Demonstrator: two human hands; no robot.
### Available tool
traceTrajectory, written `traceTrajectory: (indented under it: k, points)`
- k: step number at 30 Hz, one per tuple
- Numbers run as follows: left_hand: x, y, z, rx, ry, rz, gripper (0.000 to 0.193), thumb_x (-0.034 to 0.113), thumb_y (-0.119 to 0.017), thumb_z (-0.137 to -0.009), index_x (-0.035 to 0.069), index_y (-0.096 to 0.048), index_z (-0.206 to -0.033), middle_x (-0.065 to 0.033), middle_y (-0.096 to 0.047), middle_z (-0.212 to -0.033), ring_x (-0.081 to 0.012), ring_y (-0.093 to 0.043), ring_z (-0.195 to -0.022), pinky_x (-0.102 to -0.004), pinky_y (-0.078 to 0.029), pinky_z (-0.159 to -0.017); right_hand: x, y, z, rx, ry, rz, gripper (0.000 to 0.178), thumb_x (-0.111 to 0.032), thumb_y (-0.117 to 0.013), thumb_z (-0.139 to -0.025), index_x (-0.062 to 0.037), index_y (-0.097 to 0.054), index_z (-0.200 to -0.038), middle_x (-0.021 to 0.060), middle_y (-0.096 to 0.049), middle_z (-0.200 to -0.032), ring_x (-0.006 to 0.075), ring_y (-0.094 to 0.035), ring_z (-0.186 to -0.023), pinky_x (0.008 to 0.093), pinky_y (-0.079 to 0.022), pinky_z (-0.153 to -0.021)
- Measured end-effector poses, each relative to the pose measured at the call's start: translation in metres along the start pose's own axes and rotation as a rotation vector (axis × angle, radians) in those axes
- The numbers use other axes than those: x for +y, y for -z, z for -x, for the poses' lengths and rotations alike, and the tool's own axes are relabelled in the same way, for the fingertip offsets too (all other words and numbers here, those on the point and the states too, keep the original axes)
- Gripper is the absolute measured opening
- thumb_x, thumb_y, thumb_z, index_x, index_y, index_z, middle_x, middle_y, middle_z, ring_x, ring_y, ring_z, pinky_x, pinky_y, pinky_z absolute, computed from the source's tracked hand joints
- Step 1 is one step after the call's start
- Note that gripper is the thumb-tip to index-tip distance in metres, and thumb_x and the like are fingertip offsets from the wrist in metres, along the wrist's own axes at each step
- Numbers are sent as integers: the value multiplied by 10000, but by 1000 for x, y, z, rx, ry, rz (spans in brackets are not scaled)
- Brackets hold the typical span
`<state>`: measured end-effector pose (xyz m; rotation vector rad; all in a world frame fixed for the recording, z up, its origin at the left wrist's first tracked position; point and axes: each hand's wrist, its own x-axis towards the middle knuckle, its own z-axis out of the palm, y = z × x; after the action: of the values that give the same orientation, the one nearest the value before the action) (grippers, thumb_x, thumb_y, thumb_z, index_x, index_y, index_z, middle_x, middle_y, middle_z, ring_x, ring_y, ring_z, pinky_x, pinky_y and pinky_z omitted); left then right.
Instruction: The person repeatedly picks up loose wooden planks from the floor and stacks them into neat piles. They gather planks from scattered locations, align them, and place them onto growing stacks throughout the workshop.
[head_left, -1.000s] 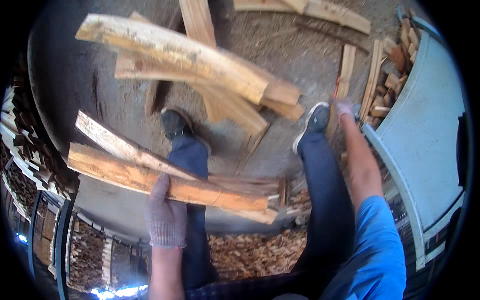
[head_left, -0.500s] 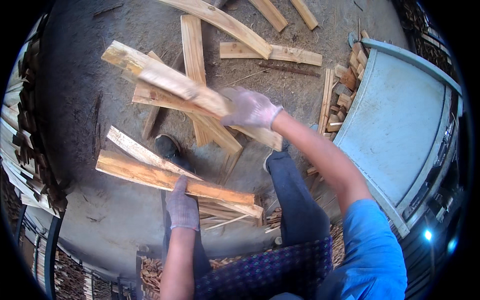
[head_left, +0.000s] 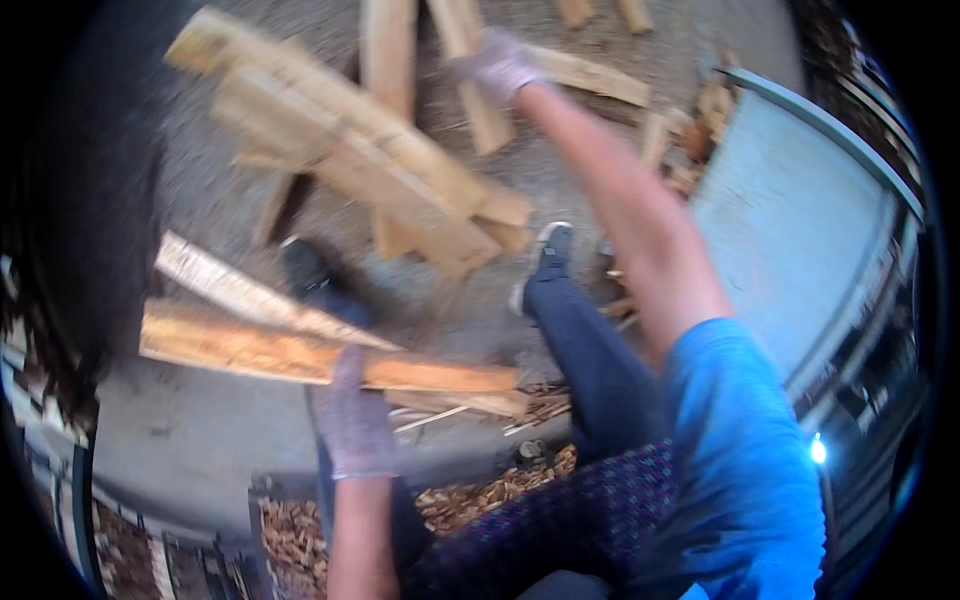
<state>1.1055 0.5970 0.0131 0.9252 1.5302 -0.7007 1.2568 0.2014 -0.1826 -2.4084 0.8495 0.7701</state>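
My left hand [head_left: 358,415], in a pale work glove, is closed on a long orange-brown wooden plank [head_left: 250,348] held low in front of my legs. A second, paler plank [head_left: 235,285] lies at an angle just beyond it. My right arm stretches far forward; that gloved right hand [head_left: 495,68] is closed around another wooden plank [head_left: 485,115], blurred by motion. Several more planks form a crossed pile [head_left: 350,160] on the ground between the two hands. Fingers of the right hand are smeared.
A pale blue metal panel [head_left: 800,220] with a raised rim stands at the right, short wood blocks [head_left: 712,110] heaped beside it. Wood chips [head_left: 295,525] fill a container near my body. My shoes [head_left: 305,265] flank the pile's near end.
My right hand has let go of a plank, now resting on the pile, and moved forward onto a farther one, which has swung round. My left hand keeps its plank; the view has shifted.
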Motion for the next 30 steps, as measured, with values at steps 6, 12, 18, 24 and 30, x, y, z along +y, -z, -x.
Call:
traceTrajectory:
  k: [6,12,18,24,30]
  points:
    - [8,-9,9,-19,-45,-68,401,42,-588,-996,-71,-602,-1380,-214,-645,-1401,-309,-634,-1252,-396,-474,-1106,-1,-8,125,-423,166,182,747,-508,-847,-770,0,-610,-1265,261,-677,-1255,407,-654,-1201,467,-520,-1058]
    - [1,12,-1,-103,-419,-718,307,29,-601,-1000,-37,-680,-1290,-237,-710,-1266,-323,-676,-1189,-397,-495,-1051,82,-16,70,201,279,302,777,-293,-777,-854,9,-476,-1504,246,-574,-1461,405,-597,-1298,465,-473,-1121]
    - [-3,-1,14,-96,-530,-845,240,40,-626,-1013,-60,-699,-1218,-214,-732,-1161,-307,-691,-1106,-384,-513,-1009,82,-8,-24,194,253,666,613,-192,-734,-869,-19,-513,-1414,220,-619,-1346,392,-607,-1263,488,-498,-1074]
    - [-5,8,4,-74,-599,-965,286,-9,-583,-1000,-52,-695,-1259,-230,-724,-1219,-299,-691,-1160,-371,-519,-1032,63,41,13,27,234,543,675,-453,-836,-784,-20,-615,-1252,229,-675,-1248,382,-664,-1168,472,-527,-1026]
    - [-7,-4,4,-128,-483,-751,298,0,-576,-1002,-44,-691,-1273,-217,-714,-1282,-287,-686,-1184,-358,-512,-1033,-64,69,75,-300,198,194,771,-524,-792,-828,32,-576,-1317,296,-657,-1279,416,-654,-1206,440,-532,-1033]
